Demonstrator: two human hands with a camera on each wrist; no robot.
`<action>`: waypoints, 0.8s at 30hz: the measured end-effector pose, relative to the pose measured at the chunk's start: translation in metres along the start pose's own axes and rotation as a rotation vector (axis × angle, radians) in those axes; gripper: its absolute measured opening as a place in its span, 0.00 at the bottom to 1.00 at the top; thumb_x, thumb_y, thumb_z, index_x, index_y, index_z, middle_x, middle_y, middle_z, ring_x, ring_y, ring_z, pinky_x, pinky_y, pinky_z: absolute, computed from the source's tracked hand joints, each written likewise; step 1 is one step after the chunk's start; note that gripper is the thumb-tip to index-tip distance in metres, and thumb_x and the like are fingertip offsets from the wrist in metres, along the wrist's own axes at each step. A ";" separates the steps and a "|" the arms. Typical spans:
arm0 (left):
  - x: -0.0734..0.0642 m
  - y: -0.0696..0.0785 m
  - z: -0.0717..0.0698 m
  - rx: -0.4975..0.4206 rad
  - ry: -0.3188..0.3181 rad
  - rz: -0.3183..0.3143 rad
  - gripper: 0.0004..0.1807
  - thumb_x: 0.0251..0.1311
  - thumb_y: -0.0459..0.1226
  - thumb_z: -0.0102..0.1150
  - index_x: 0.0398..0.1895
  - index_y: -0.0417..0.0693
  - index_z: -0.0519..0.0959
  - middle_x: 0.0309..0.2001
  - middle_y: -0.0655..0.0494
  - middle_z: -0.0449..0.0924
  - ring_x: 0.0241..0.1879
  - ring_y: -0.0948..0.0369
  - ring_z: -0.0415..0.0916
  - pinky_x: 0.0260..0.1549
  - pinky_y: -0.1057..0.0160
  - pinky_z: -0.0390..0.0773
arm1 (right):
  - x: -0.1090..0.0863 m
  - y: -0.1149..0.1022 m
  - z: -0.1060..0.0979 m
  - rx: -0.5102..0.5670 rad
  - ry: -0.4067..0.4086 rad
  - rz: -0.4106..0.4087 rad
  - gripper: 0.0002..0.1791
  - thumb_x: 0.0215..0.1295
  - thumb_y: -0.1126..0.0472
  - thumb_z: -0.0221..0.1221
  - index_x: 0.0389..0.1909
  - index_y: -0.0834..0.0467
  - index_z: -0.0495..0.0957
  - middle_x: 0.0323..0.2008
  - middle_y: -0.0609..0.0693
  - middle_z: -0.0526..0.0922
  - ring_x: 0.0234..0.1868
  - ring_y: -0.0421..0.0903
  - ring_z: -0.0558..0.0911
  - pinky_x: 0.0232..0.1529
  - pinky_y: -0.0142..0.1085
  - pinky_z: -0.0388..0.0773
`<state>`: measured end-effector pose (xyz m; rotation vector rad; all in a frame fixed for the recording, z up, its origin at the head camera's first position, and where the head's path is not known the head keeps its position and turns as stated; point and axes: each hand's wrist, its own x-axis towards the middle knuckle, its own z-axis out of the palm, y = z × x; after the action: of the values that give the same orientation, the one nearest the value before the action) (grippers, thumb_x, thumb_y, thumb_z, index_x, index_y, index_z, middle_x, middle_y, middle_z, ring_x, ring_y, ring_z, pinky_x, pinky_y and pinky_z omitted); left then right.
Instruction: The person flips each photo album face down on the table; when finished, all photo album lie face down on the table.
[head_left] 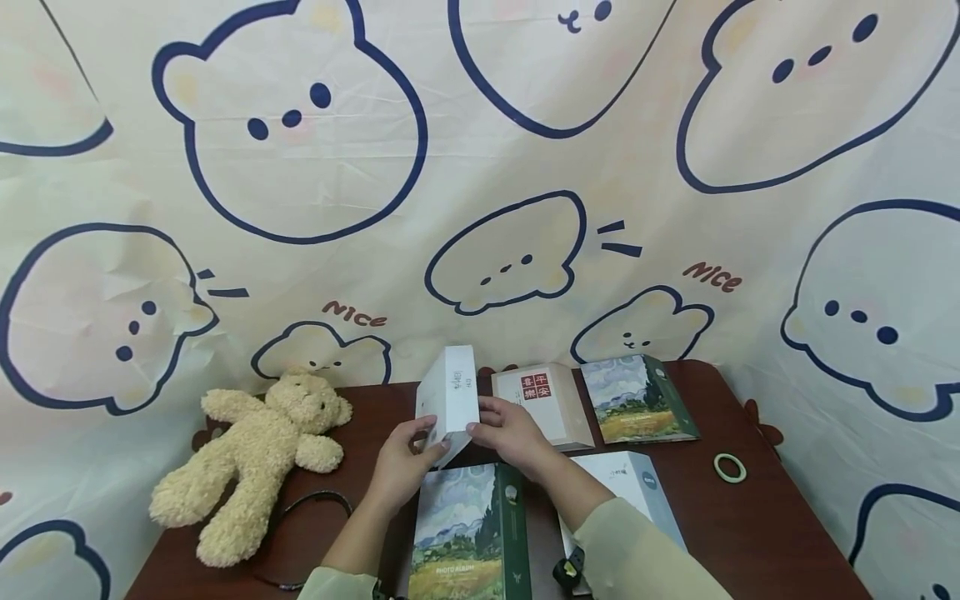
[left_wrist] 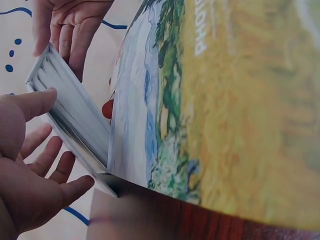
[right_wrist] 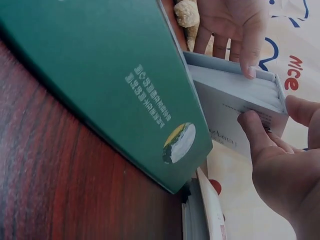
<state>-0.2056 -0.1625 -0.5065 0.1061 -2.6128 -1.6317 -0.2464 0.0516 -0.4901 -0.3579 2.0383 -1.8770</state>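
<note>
Both hands hold a thick white album point(head_left: 456, 392) upright near the back of the table, its lettered spine facing right. My left hand point(head_left: 408, 462) grips its lower left side; in the left wrist view the thumb lies over the page edges point(left_wrist: 75, 110) and the fingers spread behind the cover. My right hand point(head_left: 516, 435) pinches the lower spine corner, with thumb and fingers around it in the right wrist view. Just in front lies a photo album point(head_left: 457, 533) with a painted landscape cover and a green spine point(right_wrist: 100, 75).
Behind the right hand lies a cream album with red characters point(head_left: 536, 392), beside another landscape album point(head_left: 630, 400). A white and blue album point(head_left: 637, 492) lies under the right forearm. A teddy bear point(head_left: 262, 458) and dark cord point(head_left: 322, 496) are left; a pale green ring point(head_left: 730, 468) is right.
</note>
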 end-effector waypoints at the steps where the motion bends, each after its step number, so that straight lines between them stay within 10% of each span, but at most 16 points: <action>1: 0.000 0.000 0.000 0.004 0.000 0.000 0.28 0.62 0.38 0.73 0.65 0.44 0.79 0.62 0.44 0.75 0.59 0.45 0.77 0.47 0.48 0.84 | 0.000 0.001 -0.001 0.001 0.002 0.002 0.35 0.73 0.59 0.64 0.76 0.63 0.65 0.63 0.62 0.80 0.60 0.54 0.84 0.56 0.42 0.83; 24: 0.009 0.000 0.010 0.209 -0.010 0.015 0.29 0.59 0.42 0.76 0.63 0.46 0.81 0.64 0.42 0.74 0.60 0.44 0.74 0.58 0.37 0.74 | 0.003 0.017 -0.005 -0.061 0.052 0.100 0.34 0.71 0.61 0.64 0.74 0.68 0.66 0.59 0.61 0.84 0.50 0.51 0.88 0.53 0.45 0.84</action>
<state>-0.2154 -0.1545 -0.5104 0.0874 -2.7766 -1.3526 -0.2501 0.0564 -0.5070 -0.2198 2.1097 -1.7861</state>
